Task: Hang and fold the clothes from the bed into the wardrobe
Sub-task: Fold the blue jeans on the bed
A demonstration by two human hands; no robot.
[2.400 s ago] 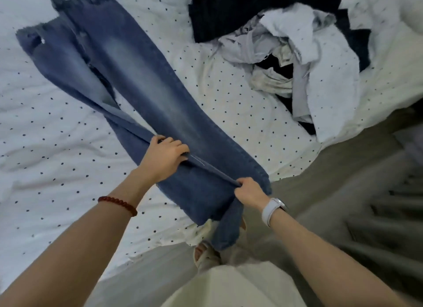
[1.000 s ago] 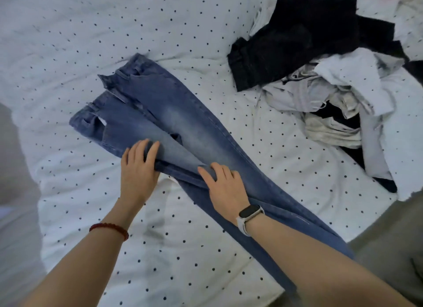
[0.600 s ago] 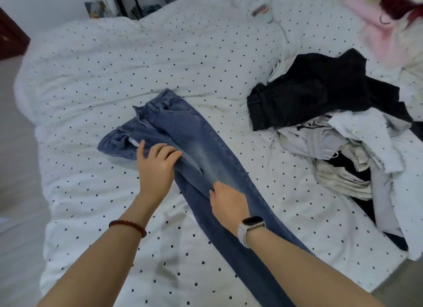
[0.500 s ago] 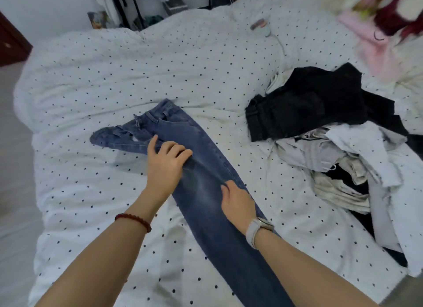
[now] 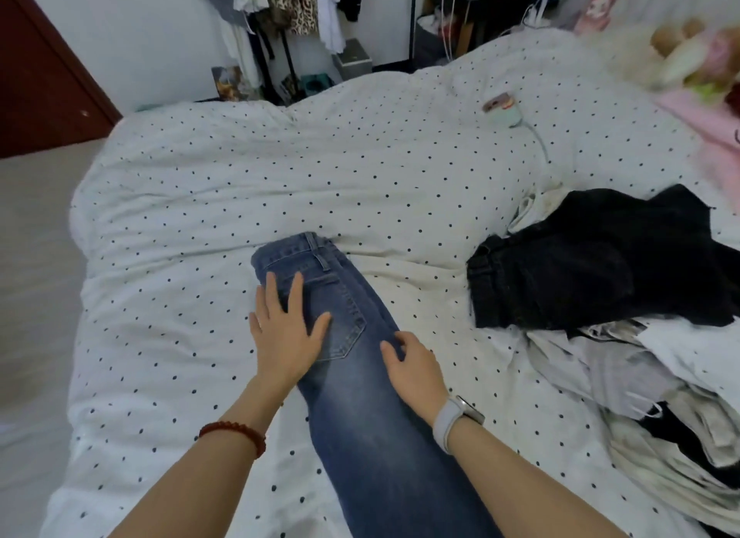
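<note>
A: Head view first. Your left hand (image 5: 285,339) lies flat on the jeans (image 5: 360,381), its fingers (image 5: 276,293) straight and spread over the back pocket. Your right hand (image 5: 414,371) rests on the right edge of the jeans with its fingers loosely bent, pinching nothing.

B: Where do the jeans sit?

A: On the bed (image 5: 360,169), one leg laid over the other, waistband away from you, legs running toward you and out of the bottom of the picture. To my eye you are flattening them before the next fold. Press outward from the middle with both palms so the seams line up, keep the left palm on the pocket so the top layer doesn't slide, then bring the hems up to the waistband in one even move.

B: And the count?

A: One pair of blue jeans under your hands. One black garment (image 5: 592,261) well off to the right. Beside it, one mixed pile of pale clothes (image 5: 656,393); I cannot tell how many pieces it holds. Two hands, one red bead bracelet (image 5: 236,433), one watch (image 5: 454,419).
</note>
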